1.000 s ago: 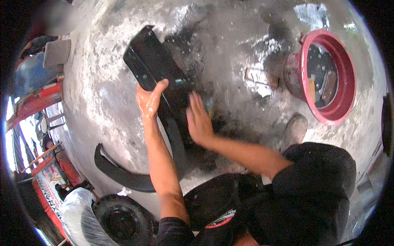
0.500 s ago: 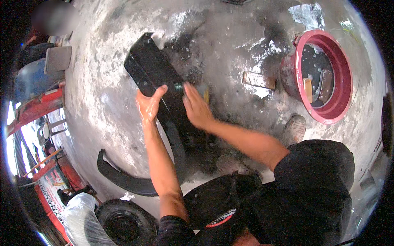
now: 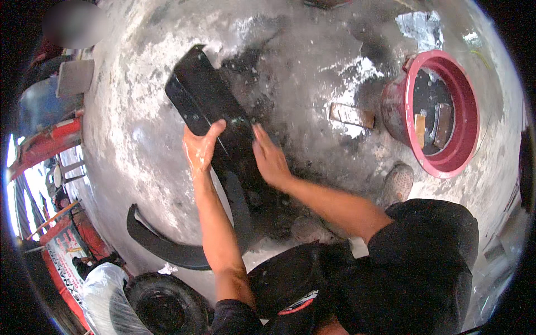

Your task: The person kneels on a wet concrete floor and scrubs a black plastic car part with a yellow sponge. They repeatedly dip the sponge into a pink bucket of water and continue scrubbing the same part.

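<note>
Mottled grey concrete floor (image 3: pixel 139 111); glossy black angular panel (image 3: pixel 207 84), eleven o'clock; round red plastic tub (image 3: pixel 468 117), two o'clock. Wet left hand (image 3: pixel 199 148) grips panel edge, thumb on top; right hand (image 3: pixel 272 162) at opposite edge, can't make out its grip.

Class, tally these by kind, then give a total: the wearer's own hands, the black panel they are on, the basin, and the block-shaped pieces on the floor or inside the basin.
Hands: 2 (left hand, right hand)
Panel: 1 (black panel)
Basin: 1 (red basin)
Block-shaped pieces: 3 (floor block; tan block and brown block in the basin)
Total: 7
</note>
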Motion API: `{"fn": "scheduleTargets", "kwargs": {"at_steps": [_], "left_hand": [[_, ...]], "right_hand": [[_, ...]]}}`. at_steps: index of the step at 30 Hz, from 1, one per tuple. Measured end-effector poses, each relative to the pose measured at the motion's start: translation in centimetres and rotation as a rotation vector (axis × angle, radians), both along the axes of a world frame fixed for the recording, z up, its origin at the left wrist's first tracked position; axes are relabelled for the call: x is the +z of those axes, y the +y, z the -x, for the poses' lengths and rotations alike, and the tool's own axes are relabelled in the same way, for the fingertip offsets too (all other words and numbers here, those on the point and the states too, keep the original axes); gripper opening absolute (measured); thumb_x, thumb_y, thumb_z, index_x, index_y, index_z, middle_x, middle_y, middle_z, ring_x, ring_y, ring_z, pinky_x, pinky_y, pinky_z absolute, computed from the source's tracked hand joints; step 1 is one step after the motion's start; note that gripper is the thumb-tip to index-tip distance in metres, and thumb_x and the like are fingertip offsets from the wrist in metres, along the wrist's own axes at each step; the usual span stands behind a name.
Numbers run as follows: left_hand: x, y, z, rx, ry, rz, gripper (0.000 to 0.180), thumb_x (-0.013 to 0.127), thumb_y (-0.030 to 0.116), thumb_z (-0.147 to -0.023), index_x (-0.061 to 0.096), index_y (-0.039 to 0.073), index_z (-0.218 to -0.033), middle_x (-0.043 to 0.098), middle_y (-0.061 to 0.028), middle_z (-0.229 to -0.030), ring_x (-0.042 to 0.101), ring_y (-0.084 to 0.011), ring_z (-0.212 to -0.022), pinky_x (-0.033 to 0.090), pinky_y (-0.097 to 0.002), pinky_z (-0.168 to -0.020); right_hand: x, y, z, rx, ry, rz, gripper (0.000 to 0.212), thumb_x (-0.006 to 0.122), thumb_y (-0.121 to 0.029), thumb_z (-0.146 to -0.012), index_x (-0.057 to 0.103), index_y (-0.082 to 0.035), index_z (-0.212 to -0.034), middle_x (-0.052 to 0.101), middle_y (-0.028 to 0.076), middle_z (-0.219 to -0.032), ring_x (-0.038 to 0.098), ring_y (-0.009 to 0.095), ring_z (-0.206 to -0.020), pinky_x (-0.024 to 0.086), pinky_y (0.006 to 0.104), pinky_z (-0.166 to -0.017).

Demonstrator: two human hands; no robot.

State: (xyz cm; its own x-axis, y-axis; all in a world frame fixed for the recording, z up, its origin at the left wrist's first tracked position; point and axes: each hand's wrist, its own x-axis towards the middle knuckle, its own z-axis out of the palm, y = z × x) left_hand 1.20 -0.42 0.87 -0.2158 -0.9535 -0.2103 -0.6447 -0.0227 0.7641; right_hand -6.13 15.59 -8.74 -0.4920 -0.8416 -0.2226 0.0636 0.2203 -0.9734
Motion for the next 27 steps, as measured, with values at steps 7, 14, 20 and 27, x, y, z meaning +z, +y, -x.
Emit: {"fn": "scheduleTargets", "kwargs": {"at_steps": [7, 14, 20, 27], "left_hand": [[-0.1, -0.5, -0.6, -0.018, -0.025, 0.031, 0.057, 0.086, 0.024, -0.071, 0.066, -0.003, -0.117, 0.073, -0.0137, -0.105, 0.069, -0.0242, -0.094, 0.053, -0.0357, -0.088], [0.4, -0.1, 0.3, -0.023, 0.092, -0.105, 0.054, 0.085, 0.023, -0.073, 0.067, -0.003, -0.117, 0.074, -0.0121, -0.106, 0.069, -0.0231, -0.094, 0.053, -0.0348, -0.089], [0.0, 0.1, -0.6, 0.019, 0.016, -0.019, 0.053, 0.086, 0.022, -0.072, 0.067, -0.003, -0.115, 0.074, -0.0119, -0.105, 0.069, -0.0217, -0.095, 0.053, -0.0342, -0.089], [0.7, -0.5, -1.0, -0.003, 0.057, -0.035, 0.056, 0.087, 0.024, -0.072, 0.066, -0.004, -0.116, 0.073, -0.0124, -0.107, 0.069, -0.0228, -0.096, 0.053, -0.0354, -0.09]], "right_hand": [[-0.6, 1.3, -1.2, 0.001, -0.096, -0.045, 0.051, 0.041, -0.023, -0.108, 0.038, 0.001, -0.152, 0.034, 0.022, -0.16, 0.036, 0.037, -0.147, 0.029, 0.0426, -0.121], [-1.5, -5.9, 2.2, 0.031, 0.001, -0.012, 0.049, 0.04, -0.024, -0.108, 0.039, -0.005, -0.153, 0.036, 0.019, -0.16, 0.037, 0.034, -0.148, 0.029, 0.0438, -0.121], [0.2, -0.1, -1.1, -0.045, -0.042, -0.057, 0.051, 0.04, -0.023, -0.108, 0.037, 0.001, -0.153, 0.036, 0.023, -0.159, 0.033, 0.037, -0.149, 0.024, 0.0438, -0.123], [-0.3, 0.4, -1.4, 0.17, 0.445, 0.063, 0.056, 0.042, -0.023, -0.106, 0.032, 0.007, -0.153, 0.03, 0.028, -0.161, 0.024, 0.046, -0.151, 0.016, 0.055, -0.123]]}}
